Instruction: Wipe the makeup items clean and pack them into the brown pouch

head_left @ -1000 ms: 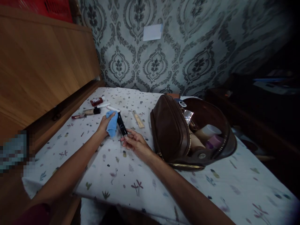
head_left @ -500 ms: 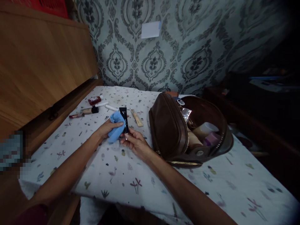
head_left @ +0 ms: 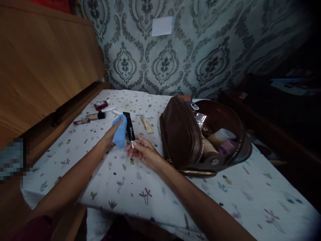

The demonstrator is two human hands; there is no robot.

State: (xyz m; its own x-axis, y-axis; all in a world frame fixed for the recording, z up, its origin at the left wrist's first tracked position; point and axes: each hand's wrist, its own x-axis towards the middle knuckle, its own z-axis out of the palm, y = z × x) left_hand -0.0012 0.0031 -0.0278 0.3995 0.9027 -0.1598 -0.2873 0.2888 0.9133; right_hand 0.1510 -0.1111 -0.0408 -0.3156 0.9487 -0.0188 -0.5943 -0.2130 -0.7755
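Observation:
My left hand is closed on a bunched light-blue cloth. Just right of the cloth, a slim black cosmetic tube leans up and to the left. My right hand pinches this tube by its shiny narrow end at the bottom. Whether cloth and tube touch I cannot tell. Beyond my right hand, a small beige-gold tube lies on the patterned tablecloth.
An open brown leather bag with bottles and a purple-capped item stands to the right. At the left lie a red bottle, a foundation bottle, a lip gloss tube and white sticks. A wooden cabinet borders the left.
The cloth has shifted slightly left, off the black tube's side, and more of the tube shows. The tube now tilts further left. My right hand still grips its lower end.

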